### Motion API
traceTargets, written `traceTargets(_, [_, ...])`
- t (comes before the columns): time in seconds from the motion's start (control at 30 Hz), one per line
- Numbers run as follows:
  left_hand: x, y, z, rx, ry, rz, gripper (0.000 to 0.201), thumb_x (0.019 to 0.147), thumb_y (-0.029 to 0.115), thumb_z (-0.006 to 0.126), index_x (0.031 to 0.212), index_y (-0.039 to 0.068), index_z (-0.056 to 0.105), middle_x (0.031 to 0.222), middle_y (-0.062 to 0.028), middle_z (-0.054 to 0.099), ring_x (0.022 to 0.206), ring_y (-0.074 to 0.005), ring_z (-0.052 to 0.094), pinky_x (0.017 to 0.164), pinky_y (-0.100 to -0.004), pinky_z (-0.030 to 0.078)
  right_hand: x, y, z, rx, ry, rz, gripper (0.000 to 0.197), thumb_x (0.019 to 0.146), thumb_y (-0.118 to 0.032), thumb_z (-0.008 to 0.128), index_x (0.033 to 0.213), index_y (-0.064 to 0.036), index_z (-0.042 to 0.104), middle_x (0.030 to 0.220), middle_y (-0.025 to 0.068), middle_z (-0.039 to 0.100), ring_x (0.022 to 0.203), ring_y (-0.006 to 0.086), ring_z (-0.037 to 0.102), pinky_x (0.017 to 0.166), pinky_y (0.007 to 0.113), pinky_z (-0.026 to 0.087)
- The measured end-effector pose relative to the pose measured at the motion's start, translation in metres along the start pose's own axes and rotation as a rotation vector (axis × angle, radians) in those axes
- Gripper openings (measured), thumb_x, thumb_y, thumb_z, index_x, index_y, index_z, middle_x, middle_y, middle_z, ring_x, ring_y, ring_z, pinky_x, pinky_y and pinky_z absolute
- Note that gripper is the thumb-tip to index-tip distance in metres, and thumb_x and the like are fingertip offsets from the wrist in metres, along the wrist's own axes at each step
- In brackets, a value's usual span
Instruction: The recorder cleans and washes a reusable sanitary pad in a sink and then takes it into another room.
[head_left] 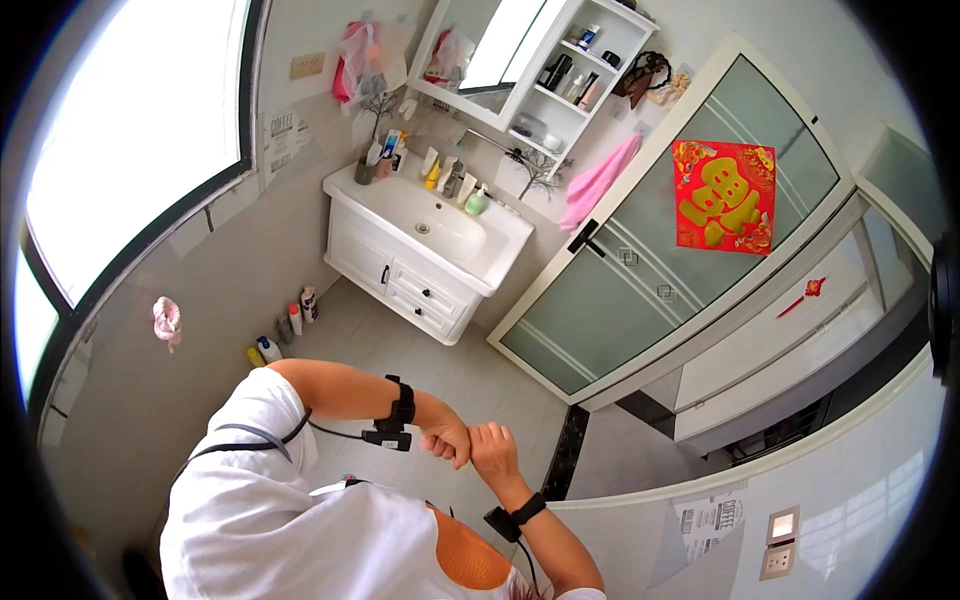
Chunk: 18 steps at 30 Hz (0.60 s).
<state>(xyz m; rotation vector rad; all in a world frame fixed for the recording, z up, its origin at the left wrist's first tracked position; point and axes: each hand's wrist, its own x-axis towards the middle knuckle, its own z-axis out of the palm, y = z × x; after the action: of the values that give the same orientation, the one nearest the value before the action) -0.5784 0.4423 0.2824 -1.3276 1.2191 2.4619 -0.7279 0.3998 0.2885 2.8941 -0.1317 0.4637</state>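
My left hand [446, 436] is curled into a loose fist in front of my chest, fingers bent inward. Right up against it, knuckles up, is my right hand [493, 450], also closed. Whatever either one holds, if anything, is hidden inside the fingers. A black strap with a small box [397, 405] sits round my left forearm, and a cable runs from it to the white sleeve. On my right wrist is a black band with another box [515, 515]. Below both hands is my white shirt [330, 540] with an orange patch.
Ahead stands a white washbasin cabinet [400, 255] with bottles and tubes along its back. A mirror cabinet [575, 80] hangs above. To the right is a glass door [640, 260] with a red paper decoration [725, 197]. Several bottles [296, 318] stand by the left wall under the window.
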Motion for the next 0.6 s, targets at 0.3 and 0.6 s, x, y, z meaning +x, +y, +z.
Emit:
traceTargets(0.3, [0.021,-0.036,-0.021,0.838,1.015,0.162,0.01,0.065,0.021,0.06,0.064,0.011,0.057,0.057,-0.0039,0.055,0.05,-0.0196,0.054,0.043,-0.032,0.041,0.027,-0.013,0.037,0.284,-0.314,0.417,0.023,0.065,-0.025,0.062,0.064,-0.002,0.059,0.065,0.0196,0.058,0.065,0.0326,0.058,0.054,0.039,0.045])
traceTargets(0.6, [-0.02,-0.031,-0.04,1.356,1.164,0.221,0.012,0.069,0.018,0.054,0.072,0.012,0.063,0.07,-0.0067,0.063,0.064,-0.0238,0.062,0.05,-0.0344,0.047,0.058,0.005,0.059,1.383,-0.526,0.888,0.02,0.071,-0.019,0.058,0.06,-0.0048,0.05,0.047,0.0023,0.043,0.04,0.016,0.04,0.039,0.028,0.032])
